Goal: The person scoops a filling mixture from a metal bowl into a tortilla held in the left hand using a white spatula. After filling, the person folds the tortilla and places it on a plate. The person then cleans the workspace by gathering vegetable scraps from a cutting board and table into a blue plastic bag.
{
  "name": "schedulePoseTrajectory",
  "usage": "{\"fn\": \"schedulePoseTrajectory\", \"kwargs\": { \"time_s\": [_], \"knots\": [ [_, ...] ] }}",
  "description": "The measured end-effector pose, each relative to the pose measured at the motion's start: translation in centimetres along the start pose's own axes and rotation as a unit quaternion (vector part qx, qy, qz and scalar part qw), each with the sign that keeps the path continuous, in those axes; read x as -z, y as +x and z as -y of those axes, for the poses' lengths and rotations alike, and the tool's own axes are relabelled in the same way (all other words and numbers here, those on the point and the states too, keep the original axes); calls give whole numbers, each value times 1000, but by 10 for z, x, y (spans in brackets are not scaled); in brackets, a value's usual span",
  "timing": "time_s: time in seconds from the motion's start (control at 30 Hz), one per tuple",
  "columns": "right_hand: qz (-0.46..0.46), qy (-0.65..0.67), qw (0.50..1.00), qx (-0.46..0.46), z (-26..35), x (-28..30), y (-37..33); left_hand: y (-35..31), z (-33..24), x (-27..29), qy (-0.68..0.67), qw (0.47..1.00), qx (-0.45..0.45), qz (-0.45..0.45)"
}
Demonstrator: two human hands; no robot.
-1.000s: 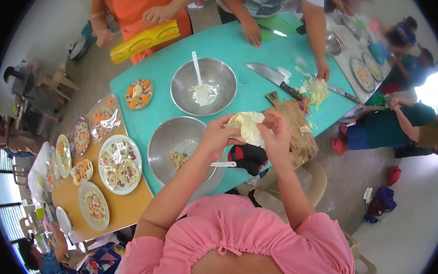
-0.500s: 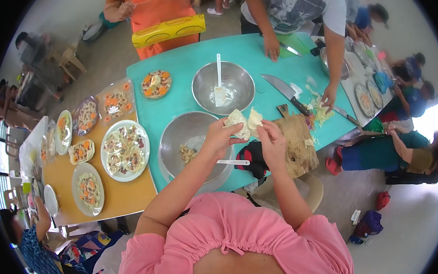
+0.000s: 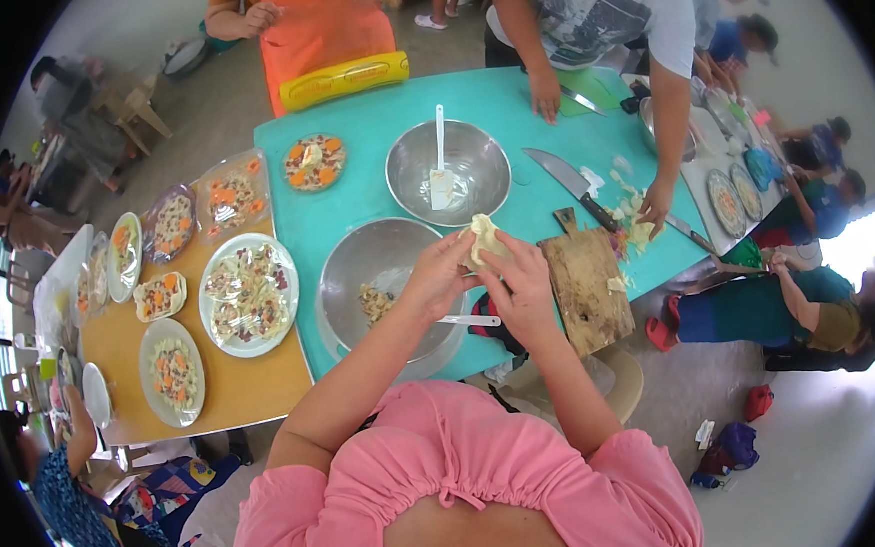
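Observation:
Both hands meet at a pale, cream-yellow cabbage-like leaf [image 3: 485, 232], its edges folded into a cup. My left hand [image 3: 444, 270] grips it from the left side. My right hand [image 3: 520, 279] has its fingers closed against the other side. Beneath my left wrist is a large steel mixing bowl [image 3: 345, 264] with some chopped salad mix [image 3: 376, 302] inside. A white utensil handle [image 3: 472, 320] sticks out over its right rim. Farther off, a second steel bowl [image 3: 406, 170] holds a white spatula [image 3: 442, 187]. A wooden chopping board [image 3: 585, 300] lies right of my hands.
Wrapped salad plates [image 3: 252, 353] cover the tan tabletop at left; a round salad dish [image 3: 315, 163] sits far left on the turquoise table. A large knife [image 3: 564, 178] lies near pale leaf scraps and another person's hand [image 3: 657, 203]. Across the table, someone holds film above a yellow box [image 3: 346, 81].
The two pale leaf pieces, held apart before, are now together in one cupped bundle. My hands have drawn closer to each other. The yellow box has shifted slightly.

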State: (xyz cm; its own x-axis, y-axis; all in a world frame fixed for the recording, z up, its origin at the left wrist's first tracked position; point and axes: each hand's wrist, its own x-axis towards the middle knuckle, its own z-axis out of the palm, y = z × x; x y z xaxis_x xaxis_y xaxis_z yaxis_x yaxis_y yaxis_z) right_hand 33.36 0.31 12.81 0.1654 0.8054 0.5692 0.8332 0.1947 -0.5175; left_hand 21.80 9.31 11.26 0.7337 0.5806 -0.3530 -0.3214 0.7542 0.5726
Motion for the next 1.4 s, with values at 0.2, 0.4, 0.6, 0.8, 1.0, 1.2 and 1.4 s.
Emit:
{"fn": "schedulePoseTrajectory", "kwargs": {
  "time_s": [0.2, 0.4, 0.6, 0.8, 1.0, 1.2, 1.4],
  "knots": [
    [30, 11, 999, -35, -2, 6, -1, 2, 8, -3, 17, 999, -27, 43],
    [19, 48, 990, -133, -5, 3, 9, -3, 10, 10, 102, 995, -20, -16],
    [100, 271, 894, -342, -22, -35, 6, -20, 10, 32, 116, 992, -15, -41],
    [147, 284, 891, -322, -3, -63, 12, -38, 0, 60, 50, 995, -15, -82],
    [167, 351, 878, -278, -2, -94, 14, -56, -16, 87, 0, 987, -73, -142],
    [111, 25, 972, -204, -52, -42, -51, -107, -45, 164, -42, 945, -215, -243],
    [252, -53, 959, -116, -3, -40, -58, -126, -48, 196, -135, 911, -232, -313]
  ]
}}
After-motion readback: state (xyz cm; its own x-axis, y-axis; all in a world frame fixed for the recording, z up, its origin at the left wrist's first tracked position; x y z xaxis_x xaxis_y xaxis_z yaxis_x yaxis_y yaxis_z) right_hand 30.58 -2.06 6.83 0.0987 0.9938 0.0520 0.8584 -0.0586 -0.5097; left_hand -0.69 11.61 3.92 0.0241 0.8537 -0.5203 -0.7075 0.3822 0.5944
